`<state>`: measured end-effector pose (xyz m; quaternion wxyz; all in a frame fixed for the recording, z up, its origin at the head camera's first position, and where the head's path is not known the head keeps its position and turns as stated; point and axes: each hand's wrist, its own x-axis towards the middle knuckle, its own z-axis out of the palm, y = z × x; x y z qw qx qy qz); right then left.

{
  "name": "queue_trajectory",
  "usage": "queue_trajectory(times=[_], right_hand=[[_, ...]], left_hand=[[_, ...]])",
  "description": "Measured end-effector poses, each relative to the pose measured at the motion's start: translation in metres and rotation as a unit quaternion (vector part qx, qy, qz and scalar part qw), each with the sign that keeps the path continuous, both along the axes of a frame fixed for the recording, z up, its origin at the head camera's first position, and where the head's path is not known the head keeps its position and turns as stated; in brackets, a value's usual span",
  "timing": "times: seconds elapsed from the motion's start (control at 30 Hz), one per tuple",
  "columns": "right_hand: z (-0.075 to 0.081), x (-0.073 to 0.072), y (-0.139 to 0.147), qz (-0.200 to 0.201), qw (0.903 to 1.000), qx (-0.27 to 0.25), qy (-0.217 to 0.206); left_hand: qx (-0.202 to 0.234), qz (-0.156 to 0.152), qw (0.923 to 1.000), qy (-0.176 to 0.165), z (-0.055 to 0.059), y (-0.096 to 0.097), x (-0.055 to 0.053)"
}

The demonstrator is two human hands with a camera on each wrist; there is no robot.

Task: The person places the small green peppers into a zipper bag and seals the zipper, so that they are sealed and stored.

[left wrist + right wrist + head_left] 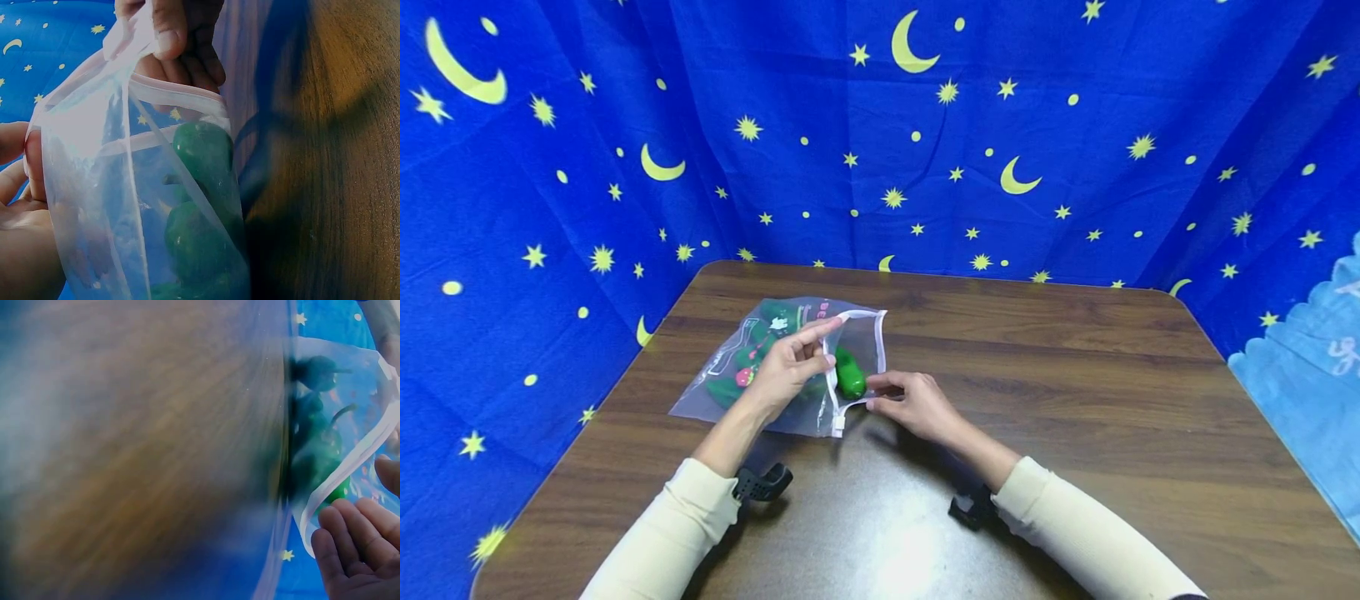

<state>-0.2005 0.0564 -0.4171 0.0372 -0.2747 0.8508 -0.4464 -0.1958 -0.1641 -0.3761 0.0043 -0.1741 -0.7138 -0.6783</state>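
A clear zip bag (808,417) with a white slider strip and pink print lies on its side, mouth toward the right. Several green peppers (200,244) are inside; one bright green pepper (850,377) sits just within the mouth. My left hand (786,371) holds the mouth's near-left lip, thumb on the strip and index finger stretched along the upper edge. In the left wrist view, one fingertip shows through the plastic. At the mouth's right side is my right hand (921,404), thumb and relaxed fingers apart, fingertips right at the lip beside the pepper.
The bag lies on a brown wood-grain table (1075,392), left of its middle. Behind and to the left hangs a blue curtain (820,167) with yellow moons and stars. Light blue cloth (1315,367) hangs at the right. Black straps (763,483) circle both wrists.
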Motion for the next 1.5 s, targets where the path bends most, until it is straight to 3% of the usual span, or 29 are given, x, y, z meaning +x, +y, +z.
queue_trajectory(times=[0.63,0.83,1.1,1.33,1.5], right_hand=[[0.003,-0.005,-0.009,0.027,0.9996,0.012,0.0],[0.005,0.0,-0.002,0.015,0.9999,-0.007,0.005],[0.005,0.009,0.009,0.009,0.9987,-0.049,0.002],[0.003,0.016,0.012,-0.004,0.9988,-0.048,-0.003],[0.002,0.022,0.01,-0.026,0.9992,-0.025,0.018]], left_hand=[[-0.011,0.004,0.9999,-0.001,0.001,0.0,0.001],[-0.026,0.01,0.9996,0.003,0.002,-0.002,0.003],[-0.085,0.021,0.996,0.019,0.0,-0.002,0.006],[-0.09,0.009,0.9958,0.015,-0.001,-0.002,0.01],[-0.101,0.004,0.9948,0.016,-0.003,-0.005,0.013]])
